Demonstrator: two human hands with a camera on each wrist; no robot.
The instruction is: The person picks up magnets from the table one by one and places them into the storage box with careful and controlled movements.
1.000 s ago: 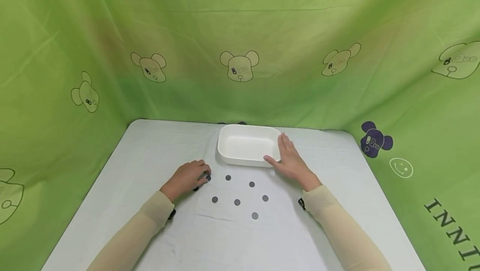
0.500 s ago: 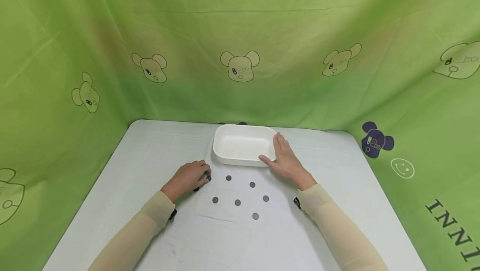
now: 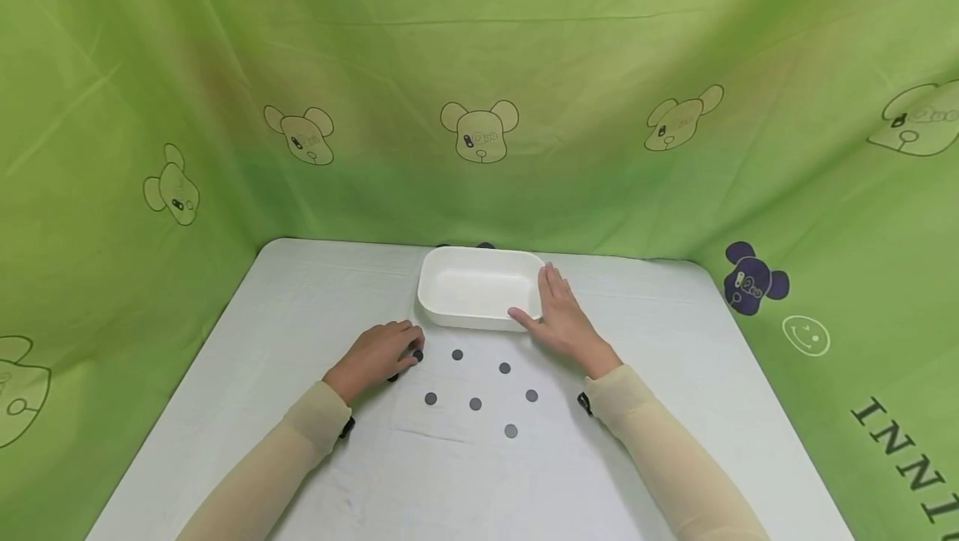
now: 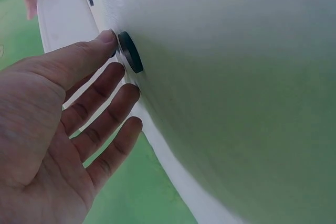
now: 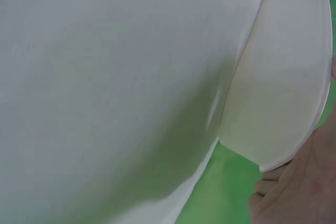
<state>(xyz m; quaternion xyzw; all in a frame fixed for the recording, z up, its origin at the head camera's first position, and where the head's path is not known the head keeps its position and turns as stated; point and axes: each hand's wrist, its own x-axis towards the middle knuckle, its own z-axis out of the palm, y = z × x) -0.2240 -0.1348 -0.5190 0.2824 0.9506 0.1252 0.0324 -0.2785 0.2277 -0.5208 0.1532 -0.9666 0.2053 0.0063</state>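
Note:
In the head view, my left hand [image 3: 378,355] rests low over the table, thumb and forefinger pinching a small dark round disc [image 3: 418,354]. A second dark disc [image 4: 130,52] lies beside the thumb tip in the left wrist view, with the other fingers loosely bent below it. A white oblong tray [image 3: 479,320] stands near the table's back edge with nothing inside it. Along its right end lie the extended fingers of my right hand [image 3: 565,320], and the thumb reaches over the front rim. The right wrist view has the tray's outer wall [image 5: 278,72] close up.
Several loose grey discs, among them one right of centre [image 3: 505,368] and one nearest the front [image 3: 511,431], are scattered on the white cloth-covered table [image 3: 419,491] in front of the tray. Green curtains [image 3: 479,50] enclose the back and sides.
The tray has slid leftward along the back of the table, with my right hand moving along against its end. My left hand and the discs have stayed in place.

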